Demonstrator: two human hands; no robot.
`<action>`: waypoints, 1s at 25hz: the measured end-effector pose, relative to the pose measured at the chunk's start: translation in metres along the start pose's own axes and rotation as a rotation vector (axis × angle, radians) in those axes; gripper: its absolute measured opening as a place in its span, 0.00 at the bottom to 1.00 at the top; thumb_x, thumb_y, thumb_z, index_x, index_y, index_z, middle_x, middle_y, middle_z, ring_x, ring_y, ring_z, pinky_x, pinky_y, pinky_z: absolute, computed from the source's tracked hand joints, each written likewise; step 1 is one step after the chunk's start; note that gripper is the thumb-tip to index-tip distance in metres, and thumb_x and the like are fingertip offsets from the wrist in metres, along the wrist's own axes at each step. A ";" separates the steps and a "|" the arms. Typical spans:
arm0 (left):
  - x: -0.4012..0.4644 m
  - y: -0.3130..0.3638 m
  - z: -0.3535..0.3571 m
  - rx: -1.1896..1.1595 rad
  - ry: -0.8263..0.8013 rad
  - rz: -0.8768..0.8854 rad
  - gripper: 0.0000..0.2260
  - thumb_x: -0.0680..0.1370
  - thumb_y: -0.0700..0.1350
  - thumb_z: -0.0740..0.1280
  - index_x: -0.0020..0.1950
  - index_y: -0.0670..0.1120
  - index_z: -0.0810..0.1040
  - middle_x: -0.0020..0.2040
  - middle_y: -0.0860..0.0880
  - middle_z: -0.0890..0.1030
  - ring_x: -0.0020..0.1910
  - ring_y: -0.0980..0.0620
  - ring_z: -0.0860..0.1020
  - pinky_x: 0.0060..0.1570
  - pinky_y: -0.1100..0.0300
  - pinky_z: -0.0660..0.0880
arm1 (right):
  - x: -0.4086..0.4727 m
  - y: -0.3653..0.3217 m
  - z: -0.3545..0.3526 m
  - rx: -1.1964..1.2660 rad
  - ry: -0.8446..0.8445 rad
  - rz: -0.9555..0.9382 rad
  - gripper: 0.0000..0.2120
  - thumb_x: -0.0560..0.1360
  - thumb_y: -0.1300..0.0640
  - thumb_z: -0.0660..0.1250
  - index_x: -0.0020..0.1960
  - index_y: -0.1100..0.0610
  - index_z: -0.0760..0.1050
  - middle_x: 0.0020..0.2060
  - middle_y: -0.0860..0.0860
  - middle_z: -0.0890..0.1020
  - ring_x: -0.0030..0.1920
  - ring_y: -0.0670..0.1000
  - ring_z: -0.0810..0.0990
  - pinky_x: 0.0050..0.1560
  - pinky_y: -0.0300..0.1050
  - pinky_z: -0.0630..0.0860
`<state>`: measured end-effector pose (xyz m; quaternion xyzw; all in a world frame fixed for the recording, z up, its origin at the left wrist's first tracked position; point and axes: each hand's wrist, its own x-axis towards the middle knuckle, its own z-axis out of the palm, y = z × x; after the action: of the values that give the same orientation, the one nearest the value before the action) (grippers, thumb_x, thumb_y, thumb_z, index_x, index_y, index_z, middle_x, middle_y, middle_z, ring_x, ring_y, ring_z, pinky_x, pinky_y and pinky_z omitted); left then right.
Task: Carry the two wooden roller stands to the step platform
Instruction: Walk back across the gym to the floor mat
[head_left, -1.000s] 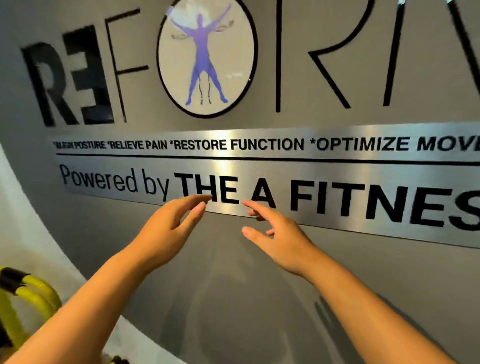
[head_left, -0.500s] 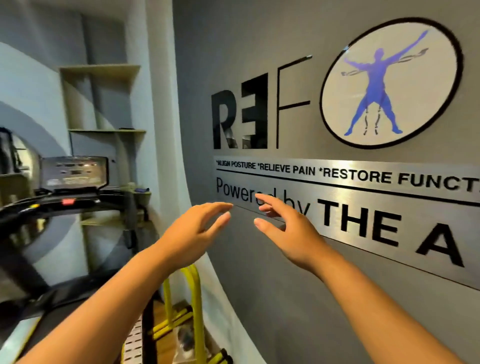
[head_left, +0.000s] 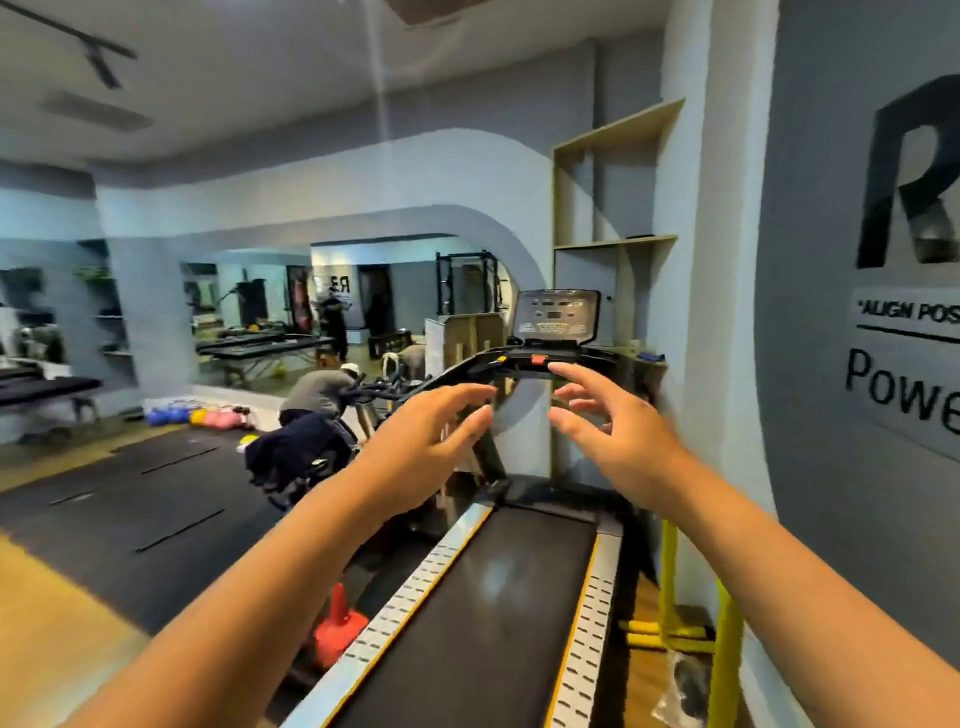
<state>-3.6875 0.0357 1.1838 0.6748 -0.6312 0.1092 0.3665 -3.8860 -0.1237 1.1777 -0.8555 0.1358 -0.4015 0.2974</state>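
This is a gym or physio studio. A treadmill (head_left: 483, 597) runs ahead toward 12 o'clock, an exercise bike (head_left: 332, 441) stands at 11, padded treatment beds (head_left: 47, 387) and coloured kettlebells (head_left: 197, 415) line a mirror wall (head_left: 322, 312) at 10. Black floor mats (head_left: 130, 499) lie at 9.

treadmill (head_left: 498, 597) blocking ahead, grey wall (head_left: 841, 415) right, seemingly open floor (head_left: 130, 509) left

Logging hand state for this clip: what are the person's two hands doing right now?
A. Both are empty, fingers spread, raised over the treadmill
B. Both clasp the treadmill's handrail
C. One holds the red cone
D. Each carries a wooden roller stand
A: the left hand and right hand are open and hold nothing, raised above the treadmill; the red cone sits on the floor, untouched.
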 end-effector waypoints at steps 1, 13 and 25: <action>-0.014 -0.006 -0.014 0.040 0.023 -0.054 0.19 0.85 0.57 0.59 0.73 0.53 0.75 0.67 0.55 0.80 0.66 0.55 0.77 0.66 0.48 0.73 | 0.007 -0.002 0.015 0.041 -0.047 -0.029 0.24 0.78 0.40 0.67 0.73 0.34 0.70 0.62 0.42 0.80 0.65 0.44 0.77 0.63 0.50 0.76; -0.232 -0.040 -0.194 0.471 0.292 -0.593 0.19 0.84 0.58 0.59 0.74 0.56 0.74 0.69 0.57 0.79 0.68 0.60 0.74 0.68 0.55 0.72 | 0.034 -0.136 0.239 0.439 -0.480 -0.351 0.23 0.81 0.41 0.67 0.75 0.35 0.70 0.62 0.39 0.80 0.65 0.42 0.78 0.66 0.54 0.76; -0.404 -0.131 -0.370 0.611 0.358 -0.834 0.21 0.84 0.62 0.57 0.75 0.60 0.71 0.70 0.60 0.76 0.70 0.61 0.72 0.66 0.59 0.69 | 0.030 -0.315 0.471 0.536 -0.634 -0.435 0.24 0.82 0.43 0.65 0.77 0.38 0.67 0.64 0.41 0.78 0.67 0.43 0.74 0.63 0.47 0.75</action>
<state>-3.5217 0.5731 1.1523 0.9145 -0.1774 0.2461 0.2678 -3.5078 0.2984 1.1548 -0.8375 -0.2530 -0.1942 0.4437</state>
